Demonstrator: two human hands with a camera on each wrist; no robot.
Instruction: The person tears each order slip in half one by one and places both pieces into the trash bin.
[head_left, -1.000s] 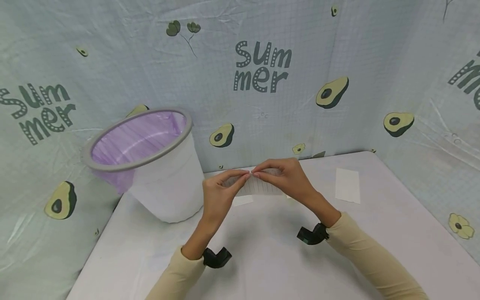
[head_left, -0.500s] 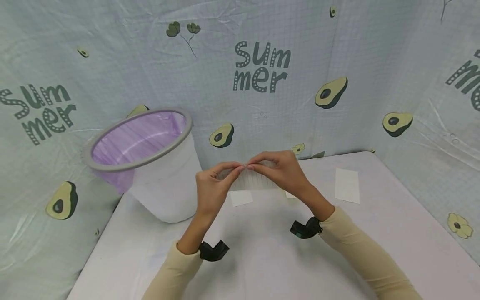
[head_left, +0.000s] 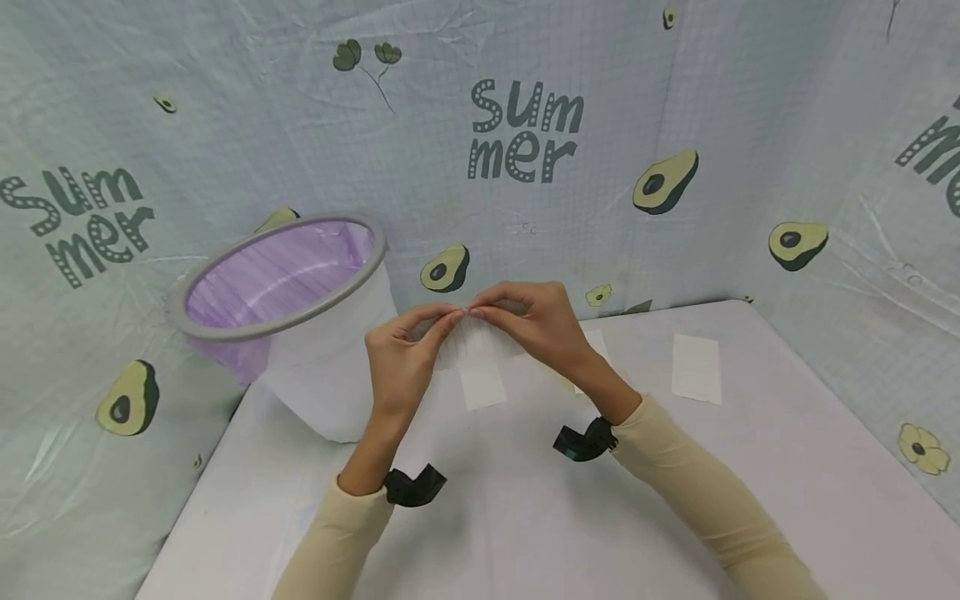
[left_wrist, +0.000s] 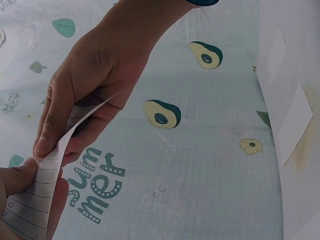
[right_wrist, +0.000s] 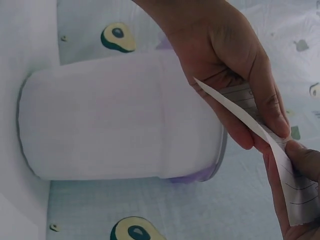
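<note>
A strip of lined paper [left_wrist: 40,200] is stretched between my two hands in front of the wall. My left hand [head_left: 401,362] pinches its upper edge between thumb and forefinger, right beside the fingertips of my right hand [head_left: 540,329], which pinch that edge in the same way. In the right wrist view, the lined paper [right_wrist: 294,195] is bent, one end reaching back under the left palm. Part of the sheet is hidden behind fingers. White paper pieces lie on the table, one [head_left: 486,385] below the fingertips and another [head_left: 597,343] partly behind the right wrist.
A white bin [head_left: 330,387] with a grey rim and purple liner stands to the left, close to my left hand. Farther right, a white paper rectangle [head_left: 696,369] lies on the white table [head_left: 517,517]. A sheet [head_left: 525,225] printed with avocados covers the walls.
Both hands have moved up and to the left, nearer the bin, still pinching the paper. More of the white pieces on the table shows below them.
</note>
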